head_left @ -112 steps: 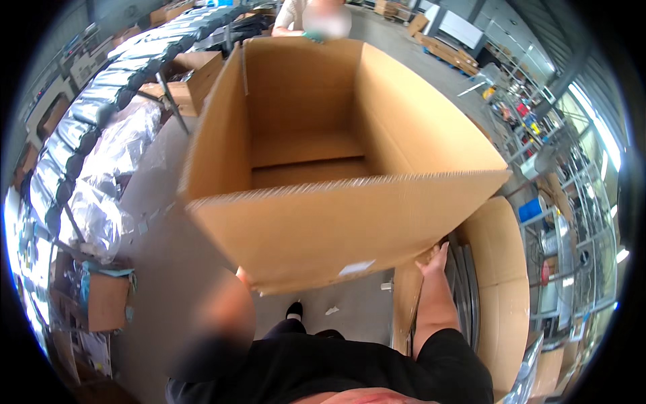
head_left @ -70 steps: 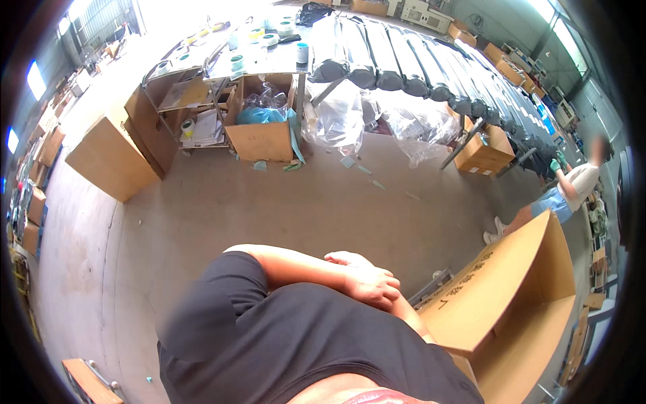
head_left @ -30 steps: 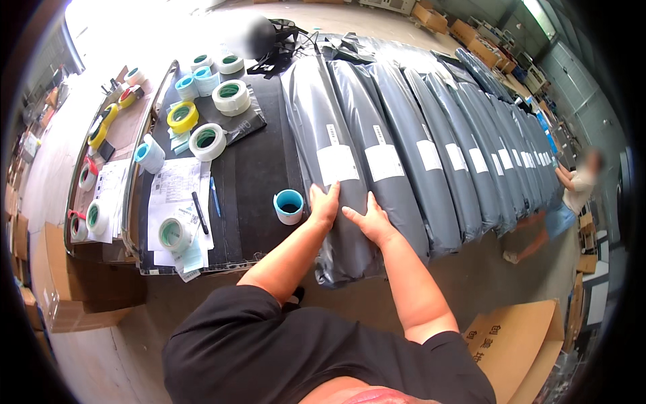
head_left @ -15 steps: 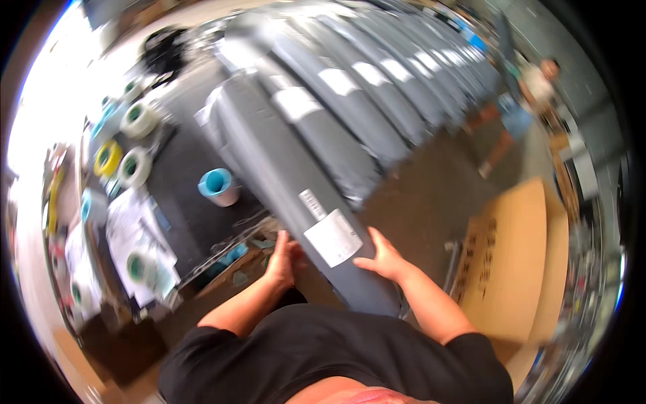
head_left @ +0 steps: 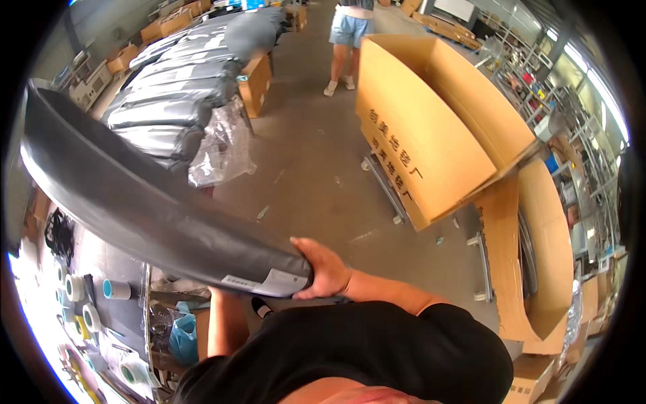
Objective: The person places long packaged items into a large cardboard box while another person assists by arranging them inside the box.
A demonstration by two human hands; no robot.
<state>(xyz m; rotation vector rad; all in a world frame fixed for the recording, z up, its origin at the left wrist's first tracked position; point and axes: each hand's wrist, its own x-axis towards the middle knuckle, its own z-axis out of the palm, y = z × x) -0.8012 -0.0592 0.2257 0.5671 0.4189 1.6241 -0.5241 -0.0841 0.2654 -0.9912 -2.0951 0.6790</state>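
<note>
A long package in dark grey plastic wrap (head_left: 148, 215) is raised before me, slanting from the far left down to my chest. White labels (head_left: 279, 283) are stuck near its near end. My right hand (head_left: 326, 269) grips that near end, thumb below and fingers over the top. On the other side, my left forearm (head_left: 227, 326) reaches up to the underside of the package. The package hides my left hand and its fingers.
Similar wrapped packages (head_left: 161, 101) lie in a row at the far left. A large open carton (head_left: 424, 128) stands on a wheeled frame (head_left: 387, 192) at right, another open carton (head_left: 545, 249) nearer. Tape rolls (head_left: 75, 288) and a cup (head_left: 116, 289) sit on the left table. A person (head_left: 346, 40) stands ahead.
The package has been lifted off the table and swung round with me to the right. My right hand now wraps its end; my left hand has gone underneath. The cartons have come into fuller view.
</note>
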